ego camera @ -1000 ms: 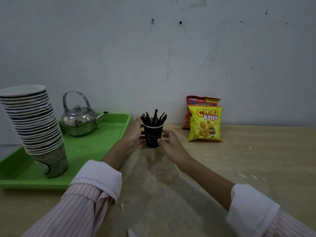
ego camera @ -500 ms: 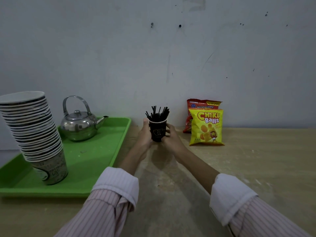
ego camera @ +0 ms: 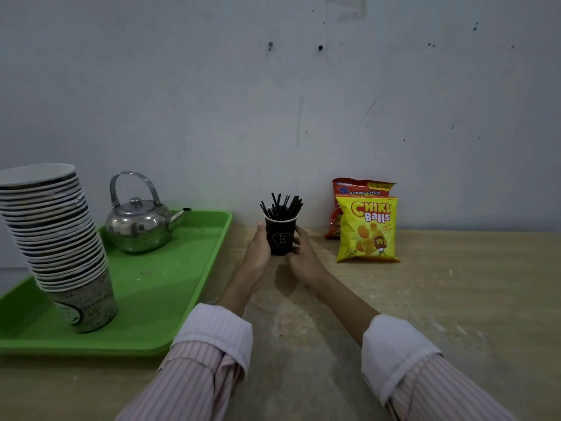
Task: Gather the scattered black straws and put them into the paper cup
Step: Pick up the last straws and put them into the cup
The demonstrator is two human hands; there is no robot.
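Observation:
A black paper cup (ego camera: 280, 237) stands upright on the wooden table near the wall. Several black straws (ego camera: 281, 206) stick out of its top, fanned slightly. My left hand (ego camera: 258, 250) grips the cup's left side and my right hand (ego camera: 303, 253) grips its right side, both touching it. No loose straws show on the table.
A green tray (ego camera: 170, 287) at left carries a steel kettle (ego camera: 139, 223) and a tall leaning stack of paper cups (ego camera: 57, 238). Two snack bags (ego camera: 365, 229) lean on the wall right of the cup. The grey wall stands close behind.
Both hands closed around the cup and slid it farther from me, toward the wall. The straws stayed inside it.

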